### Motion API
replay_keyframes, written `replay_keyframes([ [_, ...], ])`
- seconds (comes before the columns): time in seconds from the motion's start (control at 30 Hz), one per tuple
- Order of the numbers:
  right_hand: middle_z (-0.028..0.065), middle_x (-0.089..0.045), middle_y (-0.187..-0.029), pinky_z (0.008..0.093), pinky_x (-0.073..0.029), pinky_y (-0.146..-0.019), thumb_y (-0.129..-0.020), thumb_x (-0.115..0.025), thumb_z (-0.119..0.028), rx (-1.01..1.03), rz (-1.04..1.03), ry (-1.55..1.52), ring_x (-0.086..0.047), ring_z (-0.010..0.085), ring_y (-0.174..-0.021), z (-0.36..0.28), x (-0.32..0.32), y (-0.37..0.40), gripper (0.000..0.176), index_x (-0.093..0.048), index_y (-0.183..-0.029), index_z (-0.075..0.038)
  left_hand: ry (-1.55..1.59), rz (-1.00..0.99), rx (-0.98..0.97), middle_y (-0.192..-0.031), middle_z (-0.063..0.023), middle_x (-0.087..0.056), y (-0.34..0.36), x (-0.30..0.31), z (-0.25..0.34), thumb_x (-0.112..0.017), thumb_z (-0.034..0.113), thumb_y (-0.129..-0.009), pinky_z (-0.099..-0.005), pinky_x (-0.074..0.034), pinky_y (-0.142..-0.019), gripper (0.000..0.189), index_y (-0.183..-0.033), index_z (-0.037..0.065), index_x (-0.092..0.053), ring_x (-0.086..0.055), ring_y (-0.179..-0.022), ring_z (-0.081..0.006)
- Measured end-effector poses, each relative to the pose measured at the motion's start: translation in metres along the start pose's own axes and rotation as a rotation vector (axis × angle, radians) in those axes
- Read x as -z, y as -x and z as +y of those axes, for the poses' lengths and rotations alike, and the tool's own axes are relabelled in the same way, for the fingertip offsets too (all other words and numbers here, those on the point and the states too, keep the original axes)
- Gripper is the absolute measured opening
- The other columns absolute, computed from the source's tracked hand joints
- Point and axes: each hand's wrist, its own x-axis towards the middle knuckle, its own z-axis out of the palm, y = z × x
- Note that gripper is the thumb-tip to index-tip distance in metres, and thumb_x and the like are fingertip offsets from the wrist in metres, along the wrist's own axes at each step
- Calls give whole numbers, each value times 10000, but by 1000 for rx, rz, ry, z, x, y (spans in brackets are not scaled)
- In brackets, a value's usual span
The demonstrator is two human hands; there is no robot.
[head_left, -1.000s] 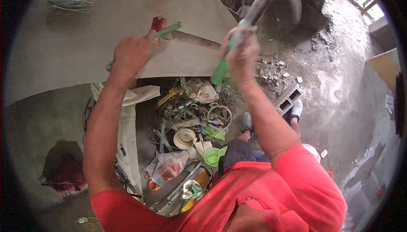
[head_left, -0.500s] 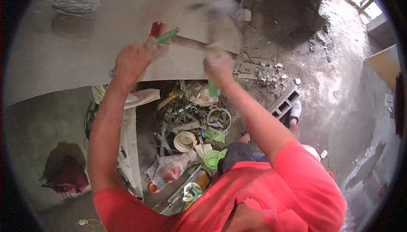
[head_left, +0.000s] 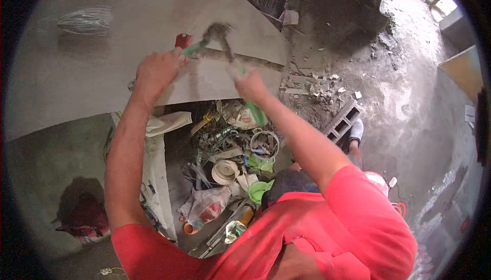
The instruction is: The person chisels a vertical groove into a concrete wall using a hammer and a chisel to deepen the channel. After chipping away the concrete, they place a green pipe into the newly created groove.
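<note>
My right hand is wrapped round the green handle of a hammer. Its head, smeared by motion, is up at the outer end of a green chisel. My left hand grips that chisel, close against the grey cement surface; the working tip is hidden by my fingers. Just above the left hand, a red box-like piece sits at the surface. From there a rough, dark groove runs to the right.
A coil of wire is at the upper left. Below the surface lie tangled wires, a cream round fitting, a green bowl and a plastic bag. A hollow concrete block and rubble are on the floor at right.
The hammer head has swung down and left, from raised at the upper right to the chisel's end. My left hand stays nearly in place with the chisel.
</note>
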Motion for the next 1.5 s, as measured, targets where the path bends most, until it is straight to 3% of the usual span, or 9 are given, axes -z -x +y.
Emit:
replay_keyframes([
  [0.07,264,-658,-782,461,-541,-681,-948,-567,-486,-484,-423,-258,-664,435,-815,-6,13,-4,534,-628,-1048,35,9,22,-12,-894,-191,-688,-2,3,-2,-436,384,-1020,-502,-551,-675,404,-1291,115,-568,-689,-802,-375],
  [0.33,6,-520,-584,297,-466,-481,-1007,-488,-500,-257,263,-1006,-538,114,-499,-54,135,-72,427,-556,-969,-79,81,-22,31,-957,-190,-698,6,13,2,-442,374,-1017,-495,-549,-717,389,-1278,120,-578,-685,-838,-392],
  [0.43,7,-520,-584,306,-469,-490,-992,-490,-541,-87,361,-836,-534,145,-493,-29,24,-13,475,-558,-942,-73,124,-41,55,-968,-193,-694,5,16,2,-441,365,-1017,-501,-547,-726,389,-1291,118,-564,-685,-841,-396],
  [0.5,16,-553,-604,315,-455,-472,-977,-524,-531,-380,-257,-498,-542,151,-492,1,-21,22,476,-570,-901,-63,75,20,4,-937,-196,-693,4,8,1,-438,364,-1019,-506,-547,-723,389,-1288,112,-559,-688,-833,-388],
  [0.6,203,-638,-716,402,-521,-625,-953,-524,-526,-661,-351,-500,-687,245,-702,-35,68,-19,621,-591,-820,77,62,-17,17,-926,-194,-691,2,7,1,-433,372,-1022,-503,-549,-713,385,-1274,114,-566,-689,-829,-382],
  [0.8,16,-528,-607,304,-467,-491,-1007,-498,-482,-286,349,-1122,-535,129,-501,-56,137,-77,422,-549,-934,-70,87,-14,13,-909,-182,-691,2,7,-1,-438,352,-1020,-499,-550,-707,368,-1256,108,-577,-690,-826,-378],
  [0.9,68,-572,-619,347,-503,-522,-990,-520,-496,-9,459,-379,-629,191,-581,-32,25,-8,494,-586,-1044,-9,66,33,-5,-875,-172,-687,1,1,-4,-437,363,-1018,-503,-547,-694,365,-1242,116,-584,-686,-799,-375],
  [0.97,122,-605,-665,415,-522,-613,-947,-541,-553,-538,-449,-348,-658,243,-694,-9,-3,22,597,-630,-1062,26,34,22,-23,-887,-176,-683,5,-20,-4,-448,358,-1016,-499,-545,-690,361,-1252,119,-581,-684,-801,-372],
  [1.5,1,-511,-604,293,-428,-448,-956,-593,-508,-896,-166,-451,-501,118,-473,101,145,70,467,-550,-841,-57,878,389,406,-888,-221,-659,102,-125,138,-584,280,-974,-502,-502,-645,334,-1232,69,-589,-644,-763,-427],
])
